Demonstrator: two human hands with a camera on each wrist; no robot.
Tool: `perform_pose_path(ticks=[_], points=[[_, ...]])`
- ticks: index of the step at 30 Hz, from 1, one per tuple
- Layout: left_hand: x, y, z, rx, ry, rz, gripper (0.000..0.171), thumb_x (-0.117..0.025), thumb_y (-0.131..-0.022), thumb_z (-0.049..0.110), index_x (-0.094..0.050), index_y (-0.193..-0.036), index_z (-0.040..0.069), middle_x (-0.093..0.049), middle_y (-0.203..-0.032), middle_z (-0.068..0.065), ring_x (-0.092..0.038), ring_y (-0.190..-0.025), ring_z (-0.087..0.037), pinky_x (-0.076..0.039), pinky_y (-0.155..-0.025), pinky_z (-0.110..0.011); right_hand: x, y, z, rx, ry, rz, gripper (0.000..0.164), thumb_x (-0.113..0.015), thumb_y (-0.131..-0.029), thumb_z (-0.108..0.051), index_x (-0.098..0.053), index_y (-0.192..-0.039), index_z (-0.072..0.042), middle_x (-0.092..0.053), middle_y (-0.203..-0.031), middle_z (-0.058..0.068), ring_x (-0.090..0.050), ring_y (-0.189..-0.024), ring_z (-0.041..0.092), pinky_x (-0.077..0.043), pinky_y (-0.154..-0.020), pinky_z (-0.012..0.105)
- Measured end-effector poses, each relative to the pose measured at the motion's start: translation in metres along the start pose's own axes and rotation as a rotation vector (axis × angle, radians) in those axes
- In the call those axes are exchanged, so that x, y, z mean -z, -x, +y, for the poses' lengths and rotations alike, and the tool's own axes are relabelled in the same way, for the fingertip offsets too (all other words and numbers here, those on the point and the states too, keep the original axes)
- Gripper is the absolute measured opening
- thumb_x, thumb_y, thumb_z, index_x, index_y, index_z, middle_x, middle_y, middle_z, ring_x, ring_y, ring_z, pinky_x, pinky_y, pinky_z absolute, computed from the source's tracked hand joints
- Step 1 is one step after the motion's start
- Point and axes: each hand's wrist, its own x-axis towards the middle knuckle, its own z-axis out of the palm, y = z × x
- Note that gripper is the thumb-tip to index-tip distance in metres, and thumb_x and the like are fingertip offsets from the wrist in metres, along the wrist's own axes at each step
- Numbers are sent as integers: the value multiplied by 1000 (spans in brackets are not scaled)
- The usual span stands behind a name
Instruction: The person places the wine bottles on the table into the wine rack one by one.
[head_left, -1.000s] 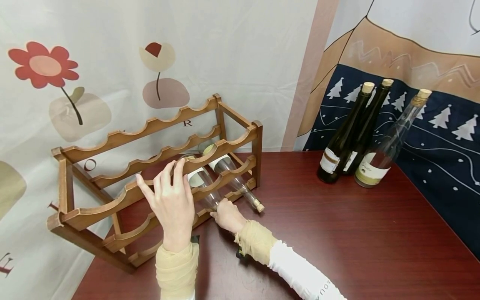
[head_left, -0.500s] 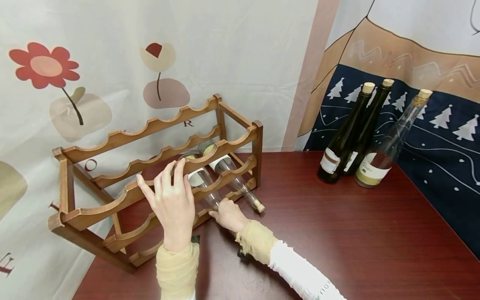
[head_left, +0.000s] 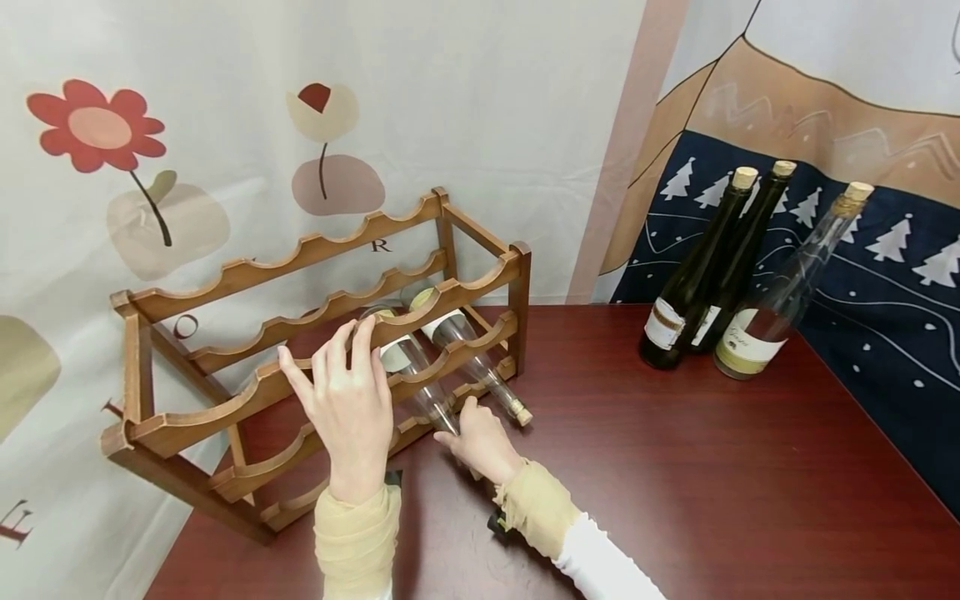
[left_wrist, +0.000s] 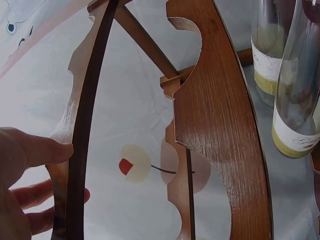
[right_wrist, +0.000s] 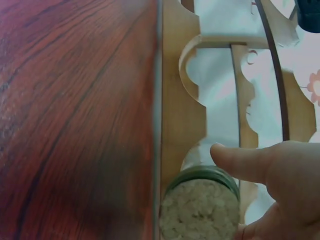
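Gripping the wooden rack [head_left: 198,485] by its top front rail [head_left: 180,435] with the left hand [head_left: 343,410], and pinching the clear bottle [head_left: 411,353], laid in the lower tier, near its cork [right_wrist: 200,210] with the right hand [head_left: 483,442]. Probably stiff, slick, breakable glass; best held there by the neck, and eased gently!

Left fingers [head_left: 337,357] raised, bent, right fingers [head_left: 471,414] lower, curled, right forearm [head_left: 542,507] slanting inward

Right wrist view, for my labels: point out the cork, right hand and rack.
Cork [right_wrist: 200,212]: right wrist view, its end face.
Right hand [right_wrist: 290,180]: right wrist view, thumb's base.
Rack [right_wrist: 184,122]: right wrist view, a rail.
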Motion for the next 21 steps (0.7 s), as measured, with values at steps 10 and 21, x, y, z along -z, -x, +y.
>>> perform_pose_path(ticks=[10,21], points=[[1,0,0,2,1,-1,37,-64,-85,1,-63,-120,13,-65,-116,-13,-60,-98,-37,-14,-115,-61,1,2,3,33,-13,46,37,-78,-75,-33,-53,-73,-6,-59,-67,8,-62,-60,26,-48,-52,35],[0,0,0,0,14,10,36,-64,-85,1,-62,-119,13,-65,-116,-13,-59,-98,-38,-14,-115,-61,5,0,7,46,-103,-22,42,-72,-82,-30,-58,-48,-11,-49,-46,-5,-48,-44,8,-41,-46,24]])
